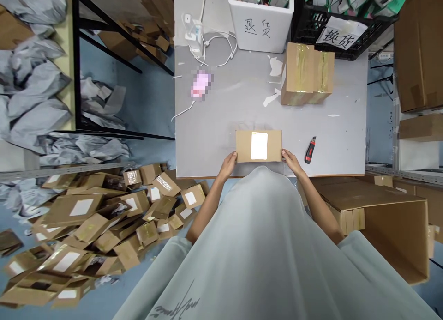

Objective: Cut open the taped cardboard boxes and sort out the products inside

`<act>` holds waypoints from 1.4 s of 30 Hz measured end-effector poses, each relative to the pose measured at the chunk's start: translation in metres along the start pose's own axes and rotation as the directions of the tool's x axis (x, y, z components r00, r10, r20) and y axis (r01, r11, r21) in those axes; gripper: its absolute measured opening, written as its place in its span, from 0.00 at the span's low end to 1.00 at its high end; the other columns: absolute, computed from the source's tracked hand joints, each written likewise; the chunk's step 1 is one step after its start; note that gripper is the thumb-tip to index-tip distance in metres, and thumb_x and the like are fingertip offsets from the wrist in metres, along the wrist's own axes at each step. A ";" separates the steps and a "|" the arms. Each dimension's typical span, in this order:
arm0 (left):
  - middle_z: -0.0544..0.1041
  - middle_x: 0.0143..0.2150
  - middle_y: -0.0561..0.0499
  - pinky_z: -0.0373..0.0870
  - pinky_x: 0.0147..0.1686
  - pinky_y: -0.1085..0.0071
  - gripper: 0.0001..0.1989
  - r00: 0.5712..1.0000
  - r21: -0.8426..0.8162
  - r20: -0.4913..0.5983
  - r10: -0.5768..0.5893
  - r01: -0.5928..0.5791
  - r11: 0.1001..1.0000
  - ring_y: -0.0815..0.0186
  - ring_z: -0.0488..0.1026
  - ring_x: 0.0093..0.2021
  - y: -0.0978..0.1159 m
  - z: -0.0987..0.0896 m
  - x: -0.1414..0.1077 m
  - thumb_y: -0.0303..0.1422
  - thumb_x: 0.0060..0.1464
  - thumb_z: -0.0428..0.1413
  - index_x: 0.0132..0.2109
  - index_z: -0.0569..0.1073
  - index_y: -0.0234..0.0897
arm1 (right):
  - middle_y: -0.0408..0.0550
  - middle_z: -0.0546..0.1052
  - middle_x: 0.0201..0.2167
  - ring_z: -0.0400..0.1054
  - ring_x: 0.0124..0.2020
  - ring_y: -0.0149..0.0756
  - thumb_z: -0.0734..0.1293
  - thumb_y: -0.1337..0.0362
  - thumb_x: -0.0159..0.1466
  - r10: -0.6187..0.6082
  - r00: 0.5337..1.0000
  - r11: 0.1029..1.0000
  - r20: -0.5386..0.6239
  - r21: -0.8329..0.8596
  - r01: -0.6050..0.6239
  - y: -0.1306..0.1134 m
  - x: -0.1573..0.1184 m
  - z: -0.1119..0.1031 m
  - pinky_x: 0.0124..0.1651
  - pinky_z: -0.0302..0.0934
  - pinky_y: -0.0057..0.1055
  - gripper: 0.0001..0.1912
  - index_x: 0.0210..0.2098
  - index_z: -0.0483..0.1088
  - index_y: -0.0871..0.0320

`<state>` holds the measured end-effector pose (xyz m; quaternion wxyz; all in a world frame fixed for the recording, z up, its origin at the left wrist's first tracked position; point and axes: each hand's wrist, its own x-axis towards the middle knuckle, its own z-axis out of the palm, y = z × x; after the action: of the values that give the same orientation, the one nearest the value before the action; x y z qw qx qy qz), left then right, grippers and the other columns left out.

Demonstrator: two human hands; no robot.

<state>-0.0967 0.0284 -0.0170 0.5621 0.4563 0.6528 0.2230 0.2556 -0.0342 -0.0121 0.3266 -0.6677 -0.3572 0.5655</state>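
Note:
A flat brown cardboard box (243, 147) with a white label lies near the front edge of the grey table (221, 103). My left hand (228, 165) grips its left end, thumb on the near corner. At the opposite end my right hand (291, 161) closes on the right side the same way. To the right of that hand lies a red and black box cutter (310, 150), untouched. Farther back stand two taped cardboard boxes (297, 75), side by side and touching.
A white bin (261, 31) and a black crate (346, 36) with handwritten signs stand at the back. Behind the left hand, a power strip (196, 38) trails cables. Many cartons (79, 207) are heaped on the floor at left; a large open carton (394, 237) sits at right.

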 end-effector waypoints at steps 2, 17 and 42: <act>0.84 0.67 0.33 0.80 0.64 0.50 0.36 0.997 -0.023 -0.009 -0.073 0.073 0.997 0.47 0.82 0.64 -0.008 -0.002 -0.004 0.59 0.71 0.50 0.67 0.79 0.36 | 0.61 0.81 0.70 0.80 0.66 0.52 0.62 0.35 0.75 0.086 0.996 0.996 -0.037 -0.018 -0.087 0.010 -0.007 -0.002 0.70 0.74 0.56 0.39 0.70 0.77 0.57; 0.88 0.56 0.36 0.77 0.67 0.45 0.25 0.999 0.018 -0.034 -0.040 0.040 0.999 0.43 0.85 0.57 0.004 0.010 -0.010 0.37 0.53 0.62 0.56 0.84 0.33 | 0.57 0.86 0.62 0.80 0.63 0.54 0.70 0.48 0.66 -0.020 0.998 0.990 -0.052 -0.144 0.012 0.007 -0.013 0.009 0.75 0.69 0.55 0.28 0.57 0.85 0.57; 0.87 0.60 0.34 0.82 0.62 0.53 0.26 0.988 -0.046 -0.152 -0.025 0.018 0.999 0.54 0.86 0.51 -0.010 -0.001 -0.002 0.39 0.65 0.60 0.66 0.81 0.32 | 0.63 0.87 0.58 0.86 0.49 0.50 0.66 0.51 0.71 -0.031 0.984 0.974 -0.176 -0.228 -0.011 0.021 -0.001 -0.023 0.60 0.79 0.54 0.29 0.64 0.80 0.60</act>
<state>-0.1008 0.0224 -0.0239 0.5228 0.4182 0.6938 0.2655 0.2808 -0.0471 -0.0253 0.2814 -0.7470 -0.3924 0.4571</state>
